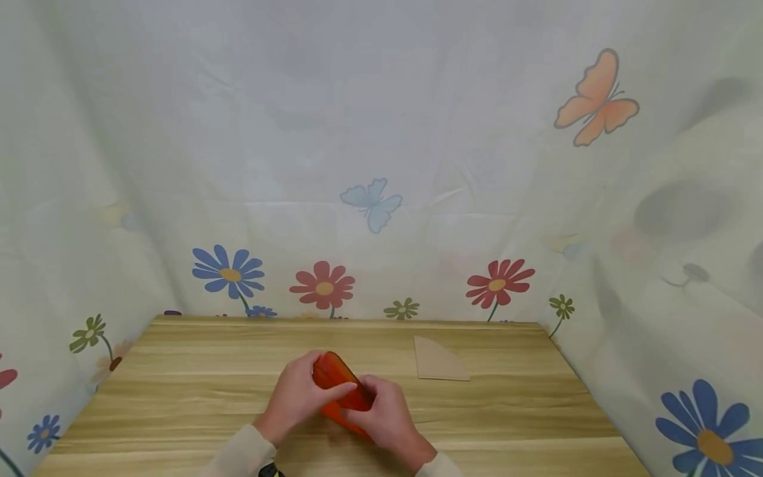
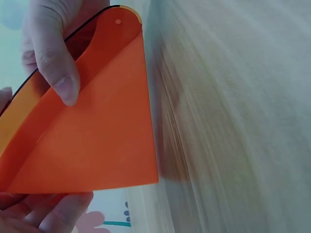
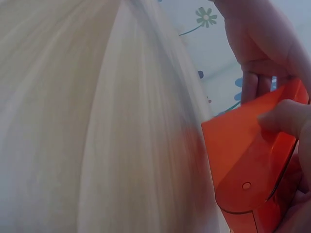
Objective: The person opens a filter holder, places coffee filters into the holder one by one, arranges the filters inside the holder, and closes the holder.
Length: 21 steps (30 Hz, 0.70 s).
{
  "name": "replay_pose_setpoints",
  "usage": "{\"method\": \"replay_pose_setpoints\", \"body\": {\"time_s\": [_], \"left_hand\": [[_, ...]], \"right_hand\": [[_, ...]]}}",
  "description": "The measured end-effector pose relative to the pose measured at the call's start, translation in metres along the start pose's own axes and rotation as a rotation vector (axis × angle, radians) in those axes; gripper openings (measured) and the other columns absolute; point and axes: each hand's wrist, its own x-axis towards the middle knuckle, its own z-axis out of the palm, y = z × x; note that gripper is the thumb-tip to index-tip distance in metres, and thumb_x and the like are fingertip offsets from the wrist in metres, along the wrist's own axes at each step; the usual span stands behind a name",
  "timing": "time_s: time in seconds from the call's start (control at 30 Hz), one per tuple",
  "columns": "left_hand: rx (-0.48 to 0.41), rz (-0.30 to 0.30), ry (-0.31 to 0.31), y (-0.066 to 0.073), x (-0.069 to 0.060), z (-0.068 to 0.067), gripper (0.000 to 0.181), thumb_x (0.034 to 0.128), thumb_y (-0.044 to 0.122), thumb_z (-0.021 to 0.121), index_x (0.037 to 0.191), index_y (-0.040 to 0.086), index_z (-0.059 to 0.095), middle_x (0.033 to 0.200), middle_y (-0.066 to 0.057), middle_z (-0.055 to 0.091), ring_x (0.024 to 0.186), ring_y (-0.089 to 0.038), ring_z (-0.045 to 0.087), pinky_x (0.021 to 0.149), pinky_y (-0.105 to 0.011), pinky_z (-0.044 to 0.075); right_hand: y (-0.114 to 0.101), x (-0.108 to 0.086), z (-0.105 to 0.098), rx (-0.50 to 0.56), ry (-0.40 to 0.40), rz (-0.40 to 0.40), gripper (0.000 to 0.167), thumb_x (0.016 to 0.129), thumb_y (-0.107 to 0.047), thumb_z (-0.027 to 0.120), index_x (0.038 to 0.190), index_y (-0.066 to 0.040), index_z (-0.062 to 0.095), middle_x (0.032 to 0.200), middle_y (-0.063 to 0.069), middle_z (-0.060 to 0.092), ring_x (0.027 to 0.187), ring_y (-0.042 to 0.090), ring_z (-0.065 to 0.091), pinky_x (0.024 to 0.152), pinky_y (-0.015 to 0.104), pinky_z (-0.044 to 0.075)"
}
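Both hands hold an orange wedge-shaped plastic case [image 1: 336,372] over the middle of the table, near its front. My left hand [image 1: 295,396] grips its upper left end, with the thumb across the near side. The right hand [image 1: 386,411] grips the lower right end, its thumb also on the near side. Seen from the left wrist, the case [image 2: 112,116] has a flat triangular face, a rounded corner with a small pin, and a dark rim along one edge. A similar round pin shows on the case [image 3: 246,155] in the right wrist view. Some fingers are hidden behind it.
A flat light-brown piece shaped like a pie slice [image 1: 440,361] lies on the table right of the hands. The wood-grain table [image 1: 197,377] meets a pale curtain [image 1: 286,132] printed with flowers and butterflies at the back and sides.
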Motion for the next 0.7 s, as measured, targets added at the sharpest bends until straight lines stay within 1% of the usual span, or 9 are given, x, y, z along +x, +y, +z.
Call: {"method": "replay_pose_setpoints", "body": {"time_s": [0.1,0.2,0.3,0.4,0.5,0.63,0.7], "left_hand": [[-0.005,0.009,-0.022,0.000,-0.004,-0.003,0.059,0.0722,0.057,0.089,0.112,0.020,0.066,0.096,0.004,0.071,0.078,-0.012,0.065,0.068,-0.023,0.060],[-0.012,0.031,-0.044,-0.002,-0.007,-0.006,0.058,0.0729,0.057,0.088,0.114,0.022,0.067,0.099,0.005,0.073,0.080,-0.011,0.066,0.071,-0.022,0.060],[-0.039,0.068,-0.080,-0.005,-0.010,-0.010,0.055,0.0741,0.055,0.088,0.115,0.024,0.068,0.102,0.006,0.074,0.083,-0.010,0.068,0.074,-0.020,0.059],[-0.079,0.099,-0.131,-0.009,-0.011,-0.014,0.055,0.0748,0.051,0.089,0.118,0.025,0.068,0.105,0.007,0.075,0.086,-0.010,0.071,0.079,-0.020,0.060],[-0.111,0.110,-0.195,-0.013,-0.012,-0.018,0.060,0.0751,0.048,0.089,0.124,0.022,0.067,0.111,0.005,0.075,0.095,-0.012,0.072,0.088,-0.028,0.061],[-0.149,0.112,-0.291,-0.019,-0.012,-0.022,0.065,0.0777,0.046,0.088,0.133,0.019,0.064,0.122,0.002,0.073,0.108,-0.016,0.071,0.099,-0.043,0.058],[-0.169,0.113,-0.330,-0.022,-0.011,-0.023,0.065,0.0796,0.045,0.086,0.135,0.020,0.063,0.125,0.002,0.072,0.112,-0.016,0.071,0.102,-0.044,0.056]], "right_hand": [[0.001,-0.001,-0.004,0.010,-0.026,-0.022,0.031,0.081,-0.026,0.086,0.109,-0.017,0.076,0.099,-0.005,0.076,0.084,0.006,0.065,0.077,0.021,0.057],[0.002,-0.001,-0.009,0.026,-0.063,-0.018,0.030,0.081,-0.027,0.086,0.109,-0.018,0.076,0.098,-0.006,0.076,0.085,0.006,0.065,0.078,0.021,0.057],[0.004,-0.001,-0.014,0.028,-0.096,-0.003,0.030,0.082,-0.030,0.086,0.109,-0.020,0.076,0.098,-0.008,0.076,0.085,0.007,0.065,0.079,0.022,0.057],[0.005,-0.001,-0.016,0.032,-0.116,-0.005,0.032,0.081,-0.030,0.087,0.109,-0.019,0.076,0.098,-0.008,0.076,0.085,0.007,0.066,0.079,0.022,0.056],[0.006,-0.001,-0.019,0.047,-0.132,-0.002,0.034,0.081,-0.029,0.088,0.111,-0.018,0.076,0.098,-0.007,0.076,0.085,0.007,0.066,0.080,0.022,0.056],[0.009,0.000,-0.022,0.078,-0.165,0.005,0.035,0.082,-0.026,0.088,0.113,-0.017,0.076,0.099,-0.005,0.076,0.086,0.008,0.067,0.081,0.022,0.056],[0.009,0.000,-0.024,0.085,-0.183,-0.003,0.035,0.082,-0.026,0.088,0.114,-0.017,0.076,0.100,-0.005,0.076,0.086,0.008,0.067,0.082,0.022,0.056]]}}
